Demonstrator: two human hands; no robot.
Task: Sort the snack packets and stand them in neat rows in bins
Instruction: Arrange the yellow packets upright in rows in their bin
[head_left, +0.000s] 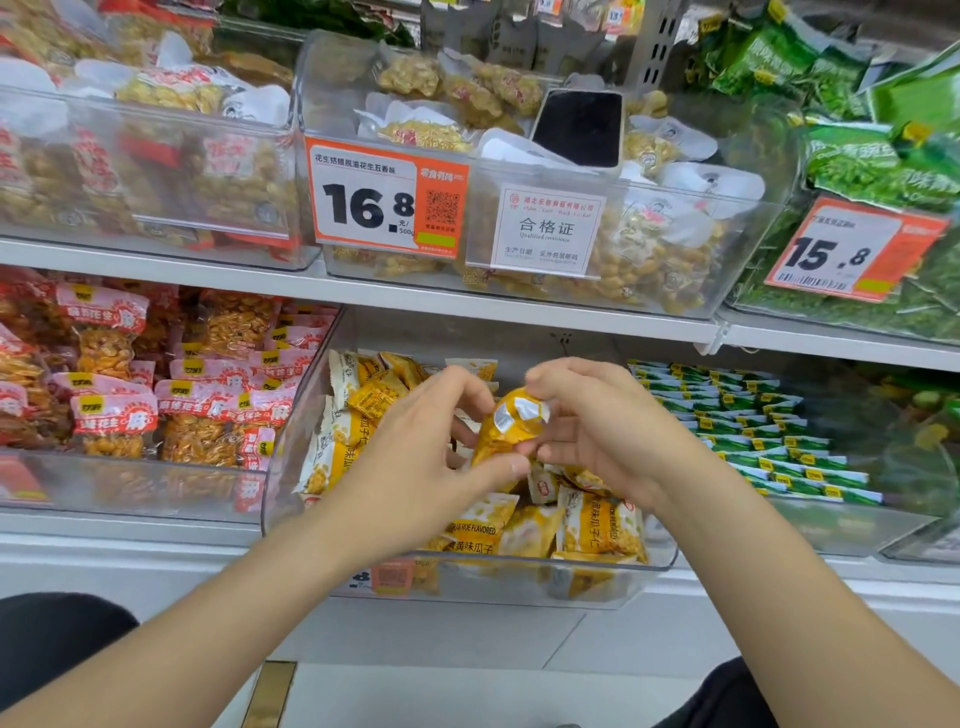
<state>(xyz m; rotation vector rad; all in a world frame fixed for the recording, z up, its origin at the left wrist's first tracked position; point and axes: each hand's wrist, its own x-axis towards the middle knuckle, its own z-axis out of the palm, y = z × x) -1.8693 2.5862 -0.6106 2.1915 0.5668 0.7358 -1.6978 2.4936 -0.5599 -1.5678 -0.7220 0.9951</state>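
A small yellow snack packet (511, 423) with a silvery seal is held above a clear plastic bin (597, 584) on the lower shelf. My left hand (415, 452) pinches the packet from the left, thumb under its lower end. My right hand (597, 421) grips it from the right, fingers curled round its top. Several more yellow and white packets (597, 525) lie jumbled in the bin below my hands, some upright, some flat. My palms hide the bin's middle.
A bin of red peanut packets (114, 410) stands to the left, and green packets (769, 436) in neat rows to the right. On the upper shelf, clear bins hold peanut packets, with a dark phone (576, 127) lying in the middle bin. Orange price tags (384, 197) hang in front.
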